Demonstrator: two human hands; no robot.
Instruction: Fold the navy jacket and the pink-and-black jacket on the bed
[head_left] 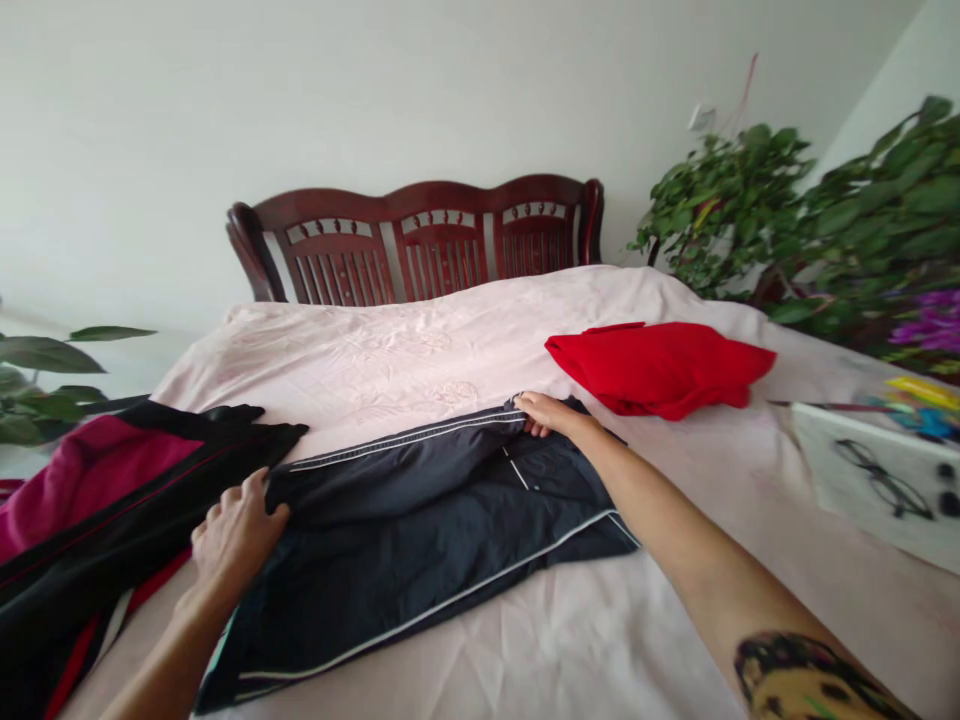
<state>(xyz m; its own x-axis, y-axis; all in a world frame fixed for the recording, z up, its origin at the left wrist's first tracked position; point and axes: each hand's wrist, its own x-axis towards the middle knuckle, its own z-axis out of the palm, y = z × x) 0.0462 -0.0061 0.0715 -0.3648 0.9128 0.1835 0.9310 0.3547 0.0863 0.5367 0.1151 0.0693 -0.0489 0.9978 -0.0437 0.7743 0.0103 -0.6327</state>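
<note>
A pair of dark navy track pants (pixel 442 530) with white piping lies folded across the bedcover in front of me. My left hand (pixel 236 525) holds its left end, the fingers curled at the edge and the thumb over the fabric. My right hand (pixel 541 413) is closed on the far edge towards the right, near a pocket with a short white trim line. The fabric has soft wrinkles between both hands. Part of the pants' right end is behind my right forearm.
A folded red garment (pixel 656 368) lies at the right on the pink bedcover (pixel 390 350). Black and magenta clothes (pixel 112 480) are piled at the left. Glasses (pixel 885 480) rest on a white board at far right. Behind are a wooden bench back (pixel 439 240) and leafy plants (pixel 735 200).
</note>
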